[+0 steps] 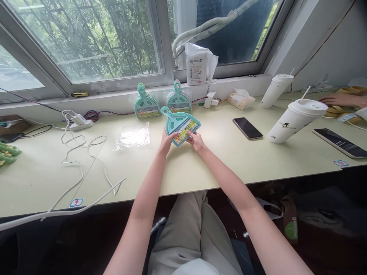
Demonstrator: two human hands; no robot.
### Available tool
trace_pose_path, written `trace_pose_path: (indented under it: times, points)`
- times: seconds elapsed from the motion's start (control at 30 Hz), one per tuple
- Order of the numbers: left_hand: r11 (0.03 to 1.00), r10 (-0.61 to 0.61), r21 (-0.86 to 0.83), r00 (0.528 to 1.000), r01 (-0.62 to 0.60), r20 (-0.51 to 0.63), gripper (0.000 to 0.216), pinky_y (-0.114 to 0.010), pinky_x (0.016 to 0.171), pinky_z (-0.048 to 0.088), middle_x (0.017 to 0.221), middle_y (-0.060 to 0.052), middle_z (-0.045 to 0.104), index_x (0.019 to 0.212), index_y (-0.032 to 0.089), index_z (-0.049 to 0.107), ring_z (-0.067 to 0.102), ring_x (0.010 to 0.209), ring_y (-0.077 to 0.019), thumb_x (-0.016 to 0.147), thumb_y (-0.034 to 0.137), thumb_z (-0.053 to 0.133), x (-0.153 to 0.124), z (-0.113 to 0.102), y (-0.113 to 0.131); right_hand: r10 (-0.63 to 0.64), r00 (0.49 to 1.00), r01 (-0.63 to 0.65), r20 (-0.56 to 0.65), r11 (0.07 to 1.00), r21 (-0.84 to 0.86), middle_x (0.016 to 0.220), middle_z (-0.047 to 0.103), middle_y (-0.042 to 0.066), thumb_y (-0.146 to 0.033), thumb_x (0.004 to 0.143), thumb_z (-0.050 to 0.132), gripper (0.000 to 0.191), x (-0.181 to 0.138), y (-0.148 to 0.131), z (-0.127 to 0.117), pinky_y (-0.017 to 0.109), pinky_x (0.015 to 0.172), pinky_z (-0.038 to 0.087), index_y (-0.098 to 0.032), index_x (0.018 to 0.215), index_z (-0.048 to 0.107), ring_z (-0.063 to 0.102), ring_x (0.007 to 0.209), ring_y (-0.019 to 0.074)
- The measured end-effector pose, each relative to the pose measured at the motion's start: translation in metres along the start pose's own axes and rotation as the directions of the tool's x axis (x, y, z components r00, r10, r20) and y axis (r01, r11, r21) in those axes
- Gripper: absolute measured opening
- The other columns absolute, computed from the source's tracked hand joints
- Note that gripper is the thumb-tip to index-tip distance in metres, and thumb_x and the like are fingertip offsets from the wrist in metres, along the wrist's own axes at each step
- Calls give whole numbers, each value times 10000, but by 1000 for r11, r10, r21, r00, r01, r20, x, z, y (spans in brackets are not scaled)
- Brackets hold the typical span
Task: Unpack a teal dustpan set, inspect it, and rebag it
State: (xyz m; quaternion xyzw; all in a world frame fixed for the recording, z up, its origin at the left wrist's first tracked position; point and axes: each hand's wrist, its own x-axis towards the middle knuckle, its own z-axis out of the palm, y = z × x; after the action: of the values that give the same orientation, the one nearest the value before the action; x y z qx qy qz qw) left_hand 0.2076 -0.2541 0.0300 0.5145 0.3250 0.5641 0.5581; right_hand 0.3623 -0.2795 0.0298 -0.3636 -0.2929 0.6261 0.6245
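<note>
A small teal plastic dustpan-and-brush set with a bright printed label is held just above the middle of the pale green table, its handle pointing to about 10 o'clock. The left hand grips its lower left edge and the right hand pinches its lower right corner over the label — both closed on the set.

At 12 o'clock from it, two more teal dustpan sets in clear wrappers lean against the window sill. At 9 o'clock lies an empty clear plastic bag, flat on the table; farther that way sprawls a white cable. At 3 o'clock rests a dark phone, then a white lidded paper cup with a straw. Far at 2 o'clock, another person's hand lies on the table.
</note>
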Motion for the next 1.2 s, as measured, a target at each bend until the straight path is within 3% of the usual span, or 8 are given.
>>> trace_pose_path:
  times: [0.63, 0.83, 0.93, 1.0, 1.07, 1.1, 1.13, 1.2]
  points:
    - [999, -32, -12, 999, 32, -9, 680, -471, 987, 444, 1154, -63, 587, 1245, 268, 456, 561, 1123, -265, 642, 272, 770, -2, -1, 6, -4, 999, 4, 42, 1000, 16, 867, 740, 41, -154, 787, 663, 82, 0, -1, 1, 345, 809, 592, -166, 863, 634, 708, 782, 176]
    - [997, -50, 56, 998, 47, 42, 609, -517, 1007, 401, 1178, -83, 596, 1273, 273, 479, 513, 1196, -306, 717, 366, 709, 0, -6, 13, -1, 998, 0, 58, 1000, 16, 875, 742, 40, -157, 774, 675, 99, 0, -4, -2, 350, 817, 591, -174, 859, 628, 708, 823, 183]
    - [980, 76, 191, 988, -50, -133, 443, -498, 1112, 253, 1313, -78, 523, 1244, 282, 518, 325, 1362, -284, 822, 399, 577, 4, -29, 24, -2, 998, 1, 63, 1000, 20, 865, 742, 43, -154, 774, 670, 97, 3, -8, -6, 350, 818, 591, -170, 861, 630, 707, 818, 181]
    - [901, 278, 421, 884, -105, -375, 429, -466, 1158, 127, 1420, -73, 419, 1226, 263, 531, 164, 1429, -253, 805, 322, 579, 6, -53, 28, -13, 998, 11, 63, 999, 33, 877, 741, 46, -151, 774, 668, 97, 4, -9, -9, 342, 822, 589, -165, 862, 631, 707, 815, 176]
    - [808, 344, 589, 797, 18, -496, 494, -499, 1157, 64, 1470, -109, 346, 1214, 222, 541, 74, 1444, -272, 727, 233, 620, 5, -74, 27, -24, 998, 21, 66, 999, 45, 896, 740, 46, -150, 771, 670, 102, 5, -10, -12, 340, 825, 589, -166, 864, 630, 706, 817, 175]
    - [779, 321, 621, 793, 90, -518, 491, -525, 1148, 57, 1445, -135, 376, 1179, 202, 565, 97, 1438, -294, 692, 201, 624, 3, -82, 25, -25, 998, 22, 65, 999, 46, 897, 739, 44, -151, 768, 673, 106, 6, -10, -13, 343, 826, 589, -167, 863, 629, 707, 816, 175]
    - [754, 279, 643, 818, 139, -503, 453, -547, 1140, 65, 1396, -150, 436, 1119, 195, 602, 154, 1422, -314, 667, 185, 621, 2, -88, 23, -24, 998, 21, 60, 999, 43, 893, 739, 42, -151, 765, 675, 108, 6, -10, -14, 345, 827, 590, -169, 861, 628, 707, 812, 176]
    - [727, 165, 673, 919, 133, -359, 305, -576, 1128, 83, 1192, -133, 598, 934, 222, 674, 341, 1329, -336, 640, 180, 606, -1, -90, 20, -20, 999, 18, 42, 999, 39, 877, 739, 38, -149, 758, 678, 112, 8, -9, -15, 345, 827, 591, -173, 853, 624, 707, 803, 174]
